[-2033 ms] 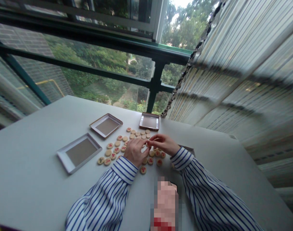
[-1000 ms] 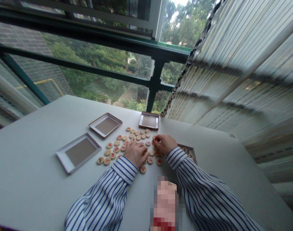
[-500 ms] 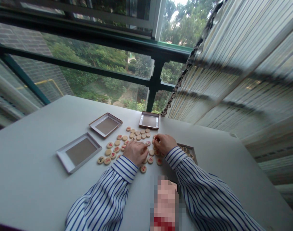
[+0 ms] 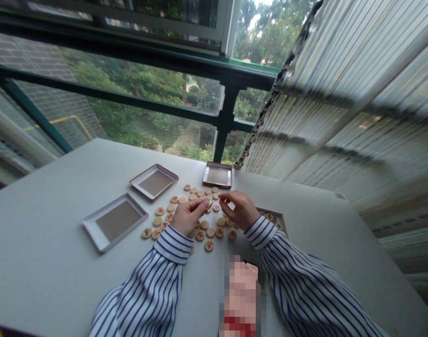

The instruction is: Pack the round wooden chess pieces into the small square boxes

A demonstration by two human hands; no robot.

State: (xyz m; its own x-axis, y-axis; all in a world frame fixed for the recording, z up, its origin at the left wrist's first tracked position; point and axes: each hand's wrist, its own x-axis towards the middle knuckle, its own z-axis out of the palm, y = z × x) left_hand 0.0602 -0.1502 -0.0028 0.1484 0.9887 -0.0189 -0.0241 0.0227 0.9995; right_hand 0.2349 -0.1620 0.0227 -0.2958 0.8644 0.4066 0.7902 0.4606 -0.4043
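Round wooden Chinese chess pieces (image 4: 209, 245) lie scattered over the table, some showing red or black characters, others blank side up. My left hand (image 4: 188, 217) is closed, thumb and forefinger pinching a Chinese chess piece (image 4: 210, 204) above the spread. Facing it from the right, my right hand (image 4: 241, 209) has its thumb and fingers drawn together in a pinch; whatever is between the fingertips is too small to make out. Beside my right wrist, a box tray (image 4: 283, 221) holds several pieces with dark characters, partly hidden by the hand and sleeve.
Three shallow box parts stand on the white table (image 4: 52, 224): a pale tray (image 4: 94, 234) at left, a brown-edged lid (image 4: 154, 181) behind it, and a smaller tray (image 4: 217, 175) near the window. A blurred-out object (image 4: 240, 295) lies in front, between my forearms.
My left hand has shifted left and turned, bringing a pinched piece into view. My right hand's fingertips have moved slightly left, closer to the left hand. Pieces formerly covered now show below the hands.
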